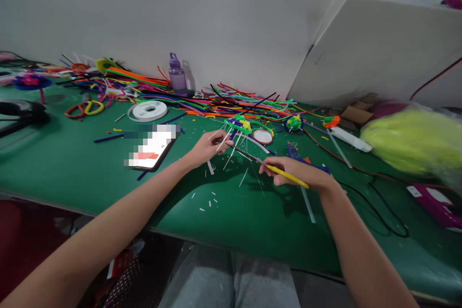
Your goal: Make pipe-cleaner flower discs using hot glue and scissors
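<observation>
Green tabletop roomy toward front edge, ornament in left hand, yellow-handled tool in right hand.

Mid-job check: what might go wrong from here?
1. The yellow-handled scissors, held in the right hand, point at the left hand; a slip might nick its fingertips.
2. Several thin white strands splay below the green-and-yellow piece; the blades might catch an unintended one.
3. The right hand might knock the blue tool close behind it.
</observation>
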`<state>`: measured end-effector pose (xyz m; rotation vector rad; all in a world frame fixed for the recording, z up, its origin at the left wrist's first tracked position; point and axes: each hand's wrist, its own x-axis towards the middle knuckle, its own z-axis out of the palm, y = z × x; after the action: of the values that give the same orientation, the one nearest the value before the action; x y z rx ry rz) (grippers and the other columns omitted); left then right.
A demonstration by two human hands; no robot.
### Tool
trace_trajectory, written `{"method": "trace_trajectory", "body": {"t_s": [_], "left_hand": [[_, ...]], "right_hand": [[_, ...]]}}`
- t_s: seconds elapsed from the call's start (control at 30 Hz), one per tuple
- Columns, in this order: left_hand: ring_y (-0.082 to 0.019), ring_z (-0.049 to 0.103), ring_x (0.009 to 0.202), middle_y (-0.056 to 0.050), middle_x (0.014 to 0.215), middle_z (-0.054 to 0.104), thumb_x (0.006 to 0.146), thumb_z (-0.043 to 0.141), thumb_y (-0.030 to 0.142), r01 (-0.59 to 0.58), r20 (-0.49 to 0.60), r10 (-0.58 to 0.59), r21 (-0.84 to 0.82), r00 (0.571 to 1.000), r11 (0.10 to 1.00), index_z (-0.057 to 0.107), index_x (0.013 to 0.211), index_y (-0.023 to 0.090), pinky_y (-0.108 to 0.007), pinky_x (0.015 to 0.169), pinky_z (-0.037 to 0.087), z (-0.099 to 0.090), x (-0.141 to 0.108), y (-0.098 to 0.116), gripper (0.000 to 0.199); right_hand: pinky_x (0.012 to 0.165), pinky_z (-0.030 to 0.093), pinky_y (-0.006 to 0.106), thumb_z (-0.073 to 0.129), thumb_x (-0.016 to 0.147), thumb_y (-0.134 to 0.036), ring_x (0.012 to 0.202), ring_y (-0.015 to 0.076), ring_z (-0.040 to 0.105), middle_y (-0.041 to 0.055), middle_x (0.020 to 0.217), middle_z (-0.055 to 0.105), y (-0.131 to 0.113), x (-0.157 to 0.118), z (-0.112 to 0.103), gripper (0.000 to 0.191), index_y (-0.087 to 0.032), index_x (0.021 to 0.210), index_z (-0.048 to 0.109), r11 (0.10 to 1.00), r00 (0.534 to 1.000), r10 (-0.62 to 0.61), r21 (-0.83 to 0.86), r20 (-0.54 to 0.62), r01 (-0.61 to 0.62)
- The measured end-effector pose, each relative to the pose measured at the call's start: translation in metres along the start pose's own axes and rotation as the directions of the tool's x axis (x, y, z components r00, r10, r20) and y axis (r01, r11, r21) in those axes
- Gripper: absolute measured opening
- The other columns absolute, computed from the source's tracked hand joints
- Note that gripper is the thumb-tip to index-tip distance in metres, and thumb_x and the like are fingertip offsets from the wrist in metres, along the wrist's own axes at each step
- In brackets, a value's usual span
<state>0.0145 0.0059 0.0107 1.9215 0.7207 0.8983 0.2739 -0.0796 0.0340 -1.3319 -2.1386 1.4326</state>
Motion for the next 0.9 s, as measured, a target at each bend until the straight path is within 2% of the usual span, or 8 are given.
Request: {"method": "trace_trajectory", "body": {"t_s": [0.3,0.53,0.73,0.9], "left_hand": [[-0.006,0.041,0.051,0.004,0.055,0.043,0.081,0.056,0.034,0.001,0.016,0.0,-0.04,1.0,0.999,0.048,0.069,0.015,-0.019,0.049,0.032,0.0018,-0.0011,0.0011,0.023],[-0.007,0.04,0.051,0.004,0.055,0.043,0.08,0.057,0.032,0.012,0.017,-0.01,-0.07,1.0,0.997,0.047,0.068,0.016,-0.019,0.048,0.031,0.0018,-0.0005,0.0021,0.023],[-0.007,0.041,0.051,0.004,0.057,0.042,0.079,0.057,0.035,0.031,0.018,-0.03,-0.094,0.999,0.995,0.046,0.069,0.016,-0.019,0.048,0.031,0.0022,-0.0003,-0.0003,0.024],[-0.007,0.043,0.054,0.004,0.059,0.043,0.079,0.058,0.036,0.023,0.018,-0.021,-0.073,1.0,0.997,0.046,0.069,0.016,-0.018,0.049,0.033,0.0007,-0.0006,-0.0014,0.025]], "right_hand": [[0.052,0.029,0.022,0.062,0.073,-0.049,0.06,0.0099,0.039,0.0001,0.077,0.052,-0.0043,0.0005,0.0004,0.041,-0.016,0.098,0.061,0.999,1.0,-0.011,-0.048,-0.014,0.01],[0.051,0.028,0.022,0.061,0.074,-0.048,0.059,0.0094,0.037,-0.0002,0.076,0.051,-0.0041,0.0007,0.0011,0.04,-0.015,0.097,0.062,0.999,1.0,-0.01,-0.044,-0.019,0.009],[0.051,0.027,0.022,0.061,0.074,-0.044,0.056,0.0089,0.035,-0.0017,0.068,0.049,-0.0023,0.0024,0.0006,0.035,-0.015,0.094,0.063,0.999,0.999,0.031,-0.042,-0.029,-0.032],[0.052,0.027,0.022,0.065,0.07,-0.045,0.057,0.0093,0.037,-0.0018,0.069,0.052,-0.0014,0.0026,0.0004,0.036,-0.015,0.091,0.064,0.997,0.998,0.057,-0.052,-0.028,-0.059]]}}
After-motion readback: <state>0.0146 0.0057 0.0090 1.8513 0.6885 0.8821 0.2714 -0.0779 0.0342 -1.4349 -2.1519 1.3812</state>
